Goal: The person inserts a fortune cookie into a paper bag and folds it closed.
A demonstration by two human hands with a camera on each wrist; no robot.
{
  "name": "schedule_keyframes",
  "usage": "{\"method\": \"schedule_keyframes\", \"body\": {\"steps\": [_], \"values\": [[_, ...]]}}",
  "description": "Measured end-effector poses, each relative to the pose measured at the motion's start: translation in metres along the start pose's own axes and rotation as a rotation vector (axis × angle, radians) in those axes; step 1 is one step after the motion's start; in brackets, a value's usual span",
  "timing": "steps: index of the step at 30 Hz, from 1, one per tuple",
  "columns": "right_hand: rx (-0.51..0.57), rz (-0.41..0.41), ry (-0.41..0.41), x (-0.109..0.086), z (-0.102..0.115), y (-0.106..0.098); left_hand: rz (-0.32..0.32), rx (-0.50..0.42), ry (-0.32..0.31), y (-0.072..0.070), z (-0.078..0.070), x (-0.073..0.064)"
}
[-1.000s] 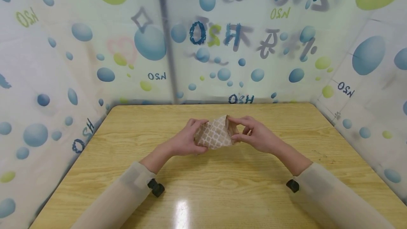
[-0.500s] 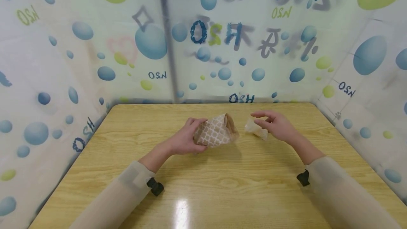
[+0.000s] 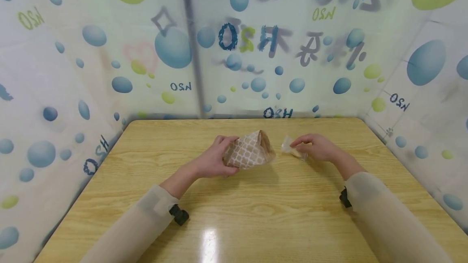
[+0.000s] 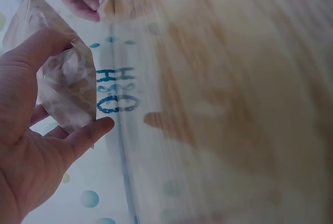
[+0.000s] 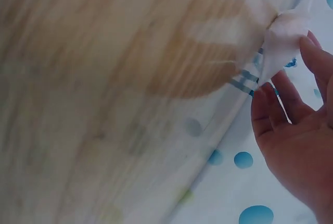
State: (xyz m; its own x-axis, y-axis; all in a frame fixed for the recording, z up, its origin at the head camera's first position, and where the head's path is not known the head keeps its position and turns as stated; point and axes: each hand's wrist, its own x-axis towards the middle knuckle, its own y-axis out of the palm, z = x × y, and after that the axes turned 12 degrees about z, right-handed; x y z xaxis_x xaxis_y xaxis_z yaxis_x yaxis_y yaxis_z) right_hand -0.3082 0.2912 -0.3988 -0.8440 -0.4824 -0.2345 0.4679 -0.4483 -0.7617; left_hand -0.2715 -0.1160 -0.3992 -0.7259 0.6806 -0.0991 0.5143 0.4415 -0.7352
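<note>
Left hand [image 3: 215,158]: grasping the patterned paper bag [image 3: 246,152] by its closed end, thumb along the side nearer the wearer, fingers round the far side. Bag's long axis runs out from that palm, across toward the other hand; its gaping mouth [image 3: 267,145] faces away from the left hand, at the right hand's side. A shadow falls below the bag; whether it touches the table [image 3: 256,214] anywhere, cannot tell.

Right hand [image 3: 317,147]: reaching inward, fingertips at the small clear packet [image 3: 287,145]. From the right wrist view, thumb by one edge, other fingers behind and below; looks like a pinch, but cannot tell whether the grasp is made.

Packet lies just left of the right hand, partly beneath its fingers, long axis slanting from beyond the fingertips back toward the wearer under the thumb. Pale yellowish matter shows inside.

Key relation: packet sits between the two hands, right hand by far the nearer; bag's mouth opposite those right fingertips, a gap of bare tabletop separating mouth and packet.
</note>
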Motion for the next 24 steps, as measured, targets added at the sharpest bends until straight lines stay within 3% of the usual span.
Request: {"method": "schedule_keyframes", "body": {"steps": [13,18,24], "values": [[0.033,0.075,0.079,-0.003,0.015,0.006,-0.020,0.016,0.020,0.001,0.000,0.001],[0.023,0.004,0.062,-0.014,0.022,0.008,-0.009,0.019,0.016,0.001,-0.001,0.001],[0.152,-0.094,-0.035,-0.032,0.041,0.002,-0.005,0.017,0.011,0.001,0.000,0.002]]}}
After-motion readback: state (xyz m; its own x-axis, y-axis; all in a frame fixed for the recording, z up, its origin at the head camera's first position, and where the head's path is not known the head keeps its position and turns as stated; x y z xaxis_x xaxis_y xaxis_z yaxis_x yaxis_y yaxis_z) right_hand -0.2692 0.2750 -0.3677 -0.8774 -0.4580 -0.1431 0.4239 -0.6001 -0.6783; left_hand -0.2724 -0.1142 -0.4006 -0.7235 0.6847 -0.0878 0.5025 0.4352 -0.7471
